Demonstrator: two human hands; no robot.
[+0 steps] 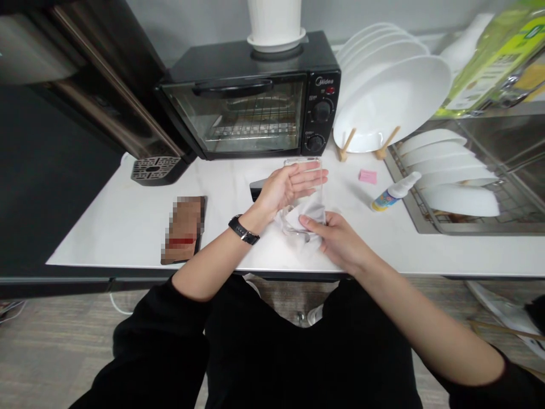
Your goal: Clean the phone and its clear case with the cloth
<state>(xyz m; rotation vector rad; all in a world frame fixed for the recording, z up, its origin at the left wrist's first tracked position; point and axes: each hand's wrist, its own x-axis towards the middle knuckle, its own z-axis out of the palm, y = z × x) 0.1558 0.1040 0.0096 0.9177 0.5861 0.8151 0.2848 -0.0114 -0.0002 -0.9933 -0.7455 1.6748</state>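
Observation:
My left hand (293, 184) is turned palm up over the counter, fingers stretched out and slightly apart. Behind its fingertips shows the edge of a clear plastic case (321, 165); whether the hand touches it, I cannot tell. My right hand (340, 241) pinches a crumpled white tissue (304, 218) between thumb and fingers, just below the left palm. Partly hidden by my left wrist lies a dark flat object (256, 190). To the left, a phone (184, 230) with a blurred-out screen rests on the white counter (123, 227).
At the back stands a black toaster oven (255, 113) with a white pot (275, 23) on top. White plates (392, 102) lean in a rack. A spray bottle (394, 193) and a pink slip (368, 176) sit right, beside a sink rack of bowls (460, 199).

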